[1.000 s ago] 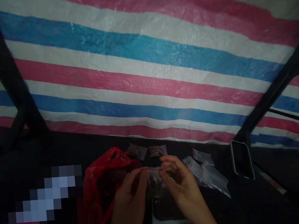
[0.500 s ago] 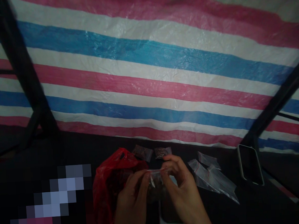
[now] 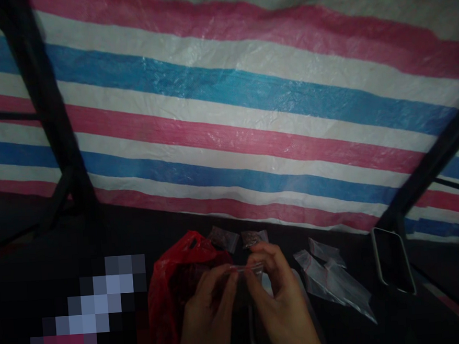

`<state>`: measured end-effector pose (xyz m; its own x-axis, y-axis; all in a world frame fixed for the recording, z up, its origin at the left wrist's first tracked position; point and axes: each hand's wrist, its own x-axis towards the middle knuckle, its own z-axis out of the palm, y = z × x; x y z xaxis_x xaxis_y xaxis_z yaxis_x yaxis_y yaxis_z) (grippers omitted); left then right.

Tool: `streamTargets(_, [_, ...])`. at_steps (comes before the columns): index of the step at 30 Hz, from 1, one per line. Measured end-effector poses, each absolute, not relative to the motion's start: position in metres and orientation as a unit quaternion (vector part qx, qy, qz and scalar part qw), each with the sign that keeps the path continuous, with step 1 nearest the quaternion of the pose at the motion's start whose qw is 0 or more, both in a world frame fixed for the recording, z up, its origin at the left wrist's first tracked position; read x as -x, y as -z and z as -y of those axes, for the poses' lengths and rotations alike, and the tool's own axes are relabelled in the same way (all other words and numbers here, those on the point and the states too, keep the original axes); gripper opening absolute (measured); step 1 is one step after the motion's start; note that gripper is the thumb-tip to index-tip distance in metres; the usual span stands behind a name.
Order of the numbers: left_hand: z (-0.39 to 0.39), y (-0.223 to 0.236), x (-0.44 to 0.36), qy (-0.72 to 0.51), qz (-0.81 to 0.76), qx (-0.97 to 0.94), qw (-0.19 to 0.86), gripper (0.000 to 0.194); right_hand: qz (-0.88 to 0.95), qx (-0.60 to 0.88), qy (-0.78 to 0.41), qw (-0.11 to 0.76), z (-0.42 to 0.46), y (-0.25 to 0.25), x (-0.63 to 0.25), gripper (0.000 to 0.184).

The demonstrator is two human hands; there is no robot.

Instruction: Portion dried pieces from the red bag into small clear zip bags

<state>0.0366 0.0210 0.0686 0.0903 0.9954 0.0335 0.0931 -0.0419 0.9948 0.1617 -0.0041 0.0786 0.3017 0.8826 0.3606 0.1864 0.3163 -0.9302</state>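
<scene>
My left hand (image 3: 210,312) and my right hand (image 3: 278,299) pinch the top edge of a small clear zip bag (image 3: 247,269) between fingers and thumbs, low in the middle of the view. Dark contents hang in the bag below my fingers, hard to make out. A red plastic bag (image 3: 170,286) with dark contents lies just left of my left hand. Two small filled zip bags (image 3: 238,238) lie on the dark surface just beyond my hands.
A pile of empty clear zip bags (image 3: 331,277) lies to the right of my right hand. A phone (image 3: 393,260) leans further right. A red, white and blue striped tarp (image 3: 249,113) fills the background, crossed by dark poles (image 3: 48,111) left and right.
The view has shifted so everything sits a little further right and lower. My fingers have closed together along the bag's top edge.
</scene>
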Motion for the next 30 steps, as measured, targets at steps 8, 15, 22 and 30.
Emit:
streamTargets(8, [-0.025,-0.066,-0.031,-0.481,-0.476,-0.602,0.424,0.034,0.540,0.531,-0.260,0.599,0.002,-0.085,-0.164,0.022])
streamTargets(15, [-0.037,-0.042,-0.014,-0.489,-0.359,-0.691,0.392,0.028,0.520,0.528,-0.257,0.621,0.005,-0.092,-0.162,0.020])
streamTargets(22, [-0.014,-0.020,-0.043,-0.618,-0.388,-0.669,0.142,0.042,0.472,0.659,-0.085,0.579,-0.057,-0.128,-0.203,0.022])
streamTargets(30, [-0.009,-0.028,-0.044,-0.611,-0.375,-0.693,0.070,0.035,0.515,0.746,-0.056,0.419,-0.104,-0.106,-0.225,0.021])
